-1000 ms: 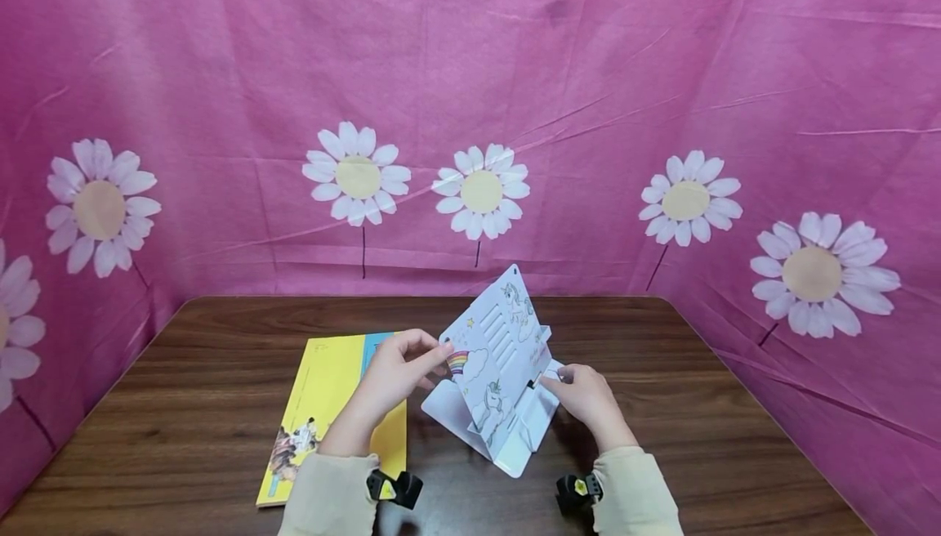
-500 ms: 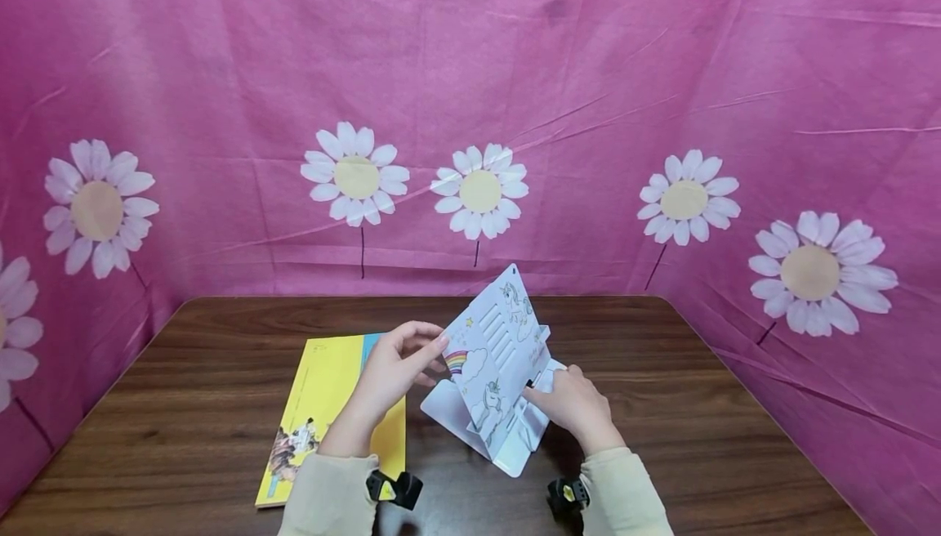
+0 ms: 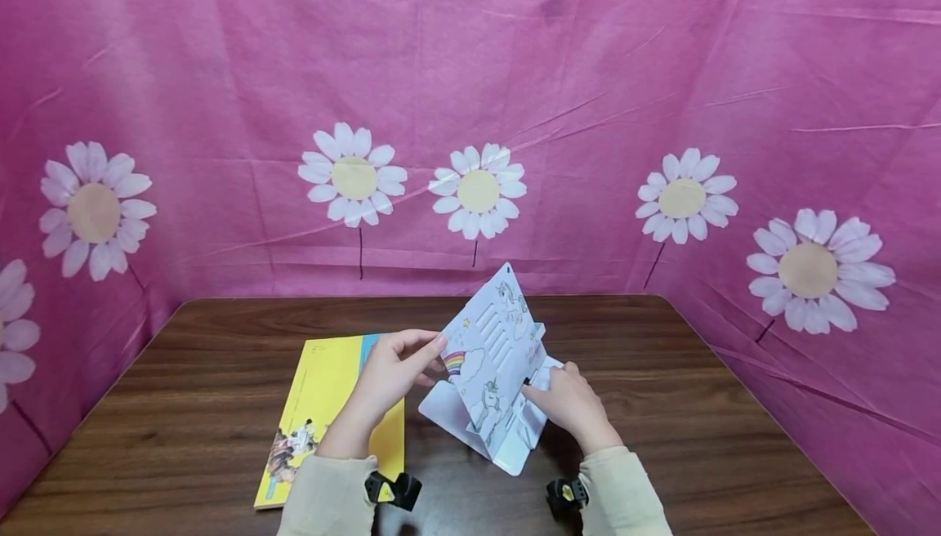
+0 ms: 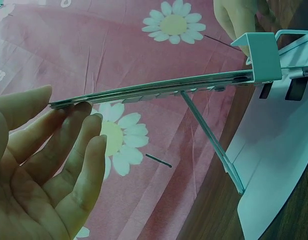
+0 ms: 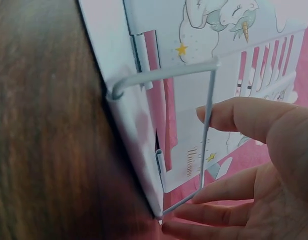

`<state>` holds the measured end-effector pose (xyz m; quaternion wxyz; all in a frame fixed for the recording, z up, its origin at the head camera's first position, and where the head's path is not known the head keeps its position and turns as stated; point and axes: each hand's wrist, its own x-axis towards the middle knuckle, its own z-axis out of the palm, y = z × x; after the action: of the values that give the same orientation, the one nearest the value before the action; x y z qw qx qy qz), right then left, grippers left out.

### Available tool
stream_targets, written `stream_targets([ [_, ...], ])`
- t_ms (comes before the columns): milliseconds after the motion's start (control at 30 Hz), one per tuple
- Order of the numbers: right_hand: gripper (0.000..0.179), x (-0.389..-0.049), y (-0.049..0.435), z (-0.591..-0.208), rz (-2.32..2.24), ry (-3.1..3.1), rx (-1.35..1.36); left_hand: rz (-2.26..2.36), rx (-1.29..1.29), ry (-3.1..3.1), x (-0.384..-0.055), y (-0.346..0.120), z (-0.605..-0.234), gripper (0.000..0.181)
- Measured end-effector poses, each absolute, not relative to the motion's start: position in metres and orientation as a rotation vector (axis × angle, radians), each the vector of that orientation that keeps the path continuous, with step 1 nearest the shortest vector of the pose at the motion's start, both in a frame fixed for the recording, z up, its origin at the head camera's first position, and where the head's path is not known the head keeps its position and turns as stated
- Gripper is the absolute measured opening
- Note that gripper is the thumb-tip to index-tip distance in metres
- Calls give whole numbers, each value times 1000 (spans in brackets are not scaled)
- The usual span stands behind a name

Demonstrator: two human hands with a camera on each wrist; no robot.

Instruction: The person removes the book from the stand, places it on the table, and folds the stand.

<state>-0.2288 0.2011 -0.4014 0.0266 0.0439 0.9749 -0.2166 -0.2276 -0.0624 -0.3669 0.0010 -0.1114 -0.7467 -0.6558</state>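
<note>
Head view.
Book stand (image 3: 494, 389), white, printed with unicorns and a rainbow: stood near the middle of the wooden table (image 3: 191, 405), turned at an angle, back panel (image 3: 481, 356) raised and leaning above the base (image 3: 444, 409).
Left hand (image 3: 400, 368): pinched the panel at its left corner between thumb and fingers, apparently to keep the slope from dropping.
Right hand (image 3: 577, 405): placed low on the opposite side, over the base, probably to steady the stand against the other hand's hold.
Book (image 3: 331, 372), yellow with a blue strip: lay flat to the left of the stand, partly beneath the left forearm, likely kept there to leave the stand room.
Pink cloth (image 3: 412, 54) with daisies: hung behind the table.

Left wrist view.
Panel: seen edge-on, gripped at the very end, thumb on one face, fingertips against the other, remaining fingers loosely bent.
Thin prop (image 4: 211, 142): ran slantwise from panel to base, seemingly to carry the panel's weight.

Right wrist view.
Wire loop (image 5: 166, 73): stuck out from the base, in front of the panel.
Right hand: placed with thumb across the loop's outer bar and fingers near the lower corner; firm grip or light touch, impossible to tell.
</note>
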Motion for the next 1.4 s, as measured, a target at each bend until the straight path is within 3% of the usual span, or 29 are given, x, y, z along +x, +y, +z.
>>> stream_targets([
  [233,65,-232,202,-407,-700,3012,134,-2019,-373,-2391,-225,-61,-364,30],
  [1400,69,-236,202,-410,-771,3005,146,-1949,-409,-2503,-220,-54,-361,34],
])
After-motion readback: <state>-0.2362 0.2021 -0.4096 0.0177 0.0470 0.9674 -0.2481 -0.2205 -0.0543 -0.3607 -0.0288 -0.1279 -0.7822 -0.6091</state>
